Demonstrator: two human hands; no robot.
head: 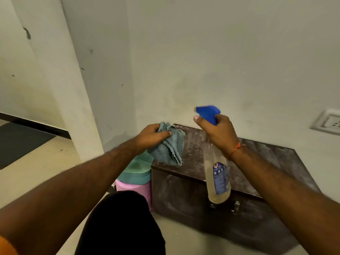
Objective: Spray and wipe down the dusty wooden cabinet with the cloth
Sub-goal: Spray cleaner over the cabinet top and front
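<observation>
Low dark-brown wooden cabinet (257,162) is sitting against the wall, dust streaked over its top and front. My right hand (219,133) is gripping the neck of the clear spray bottle with blue trigger head (217,173), holding it over the top, I'd guess ready to spray. My left hand (152,135) is clutching the bunched grey-blue cloth (170,150) by the left edge, ready for wiping. Motion blur is hiding the nozzle aim. Teal and pink plastic stools (136,179) beside it are half hidden.

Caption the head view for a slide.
Left hand holds cloth, right hand raises spray bottle above dusty wooden cabinet.
</observation>
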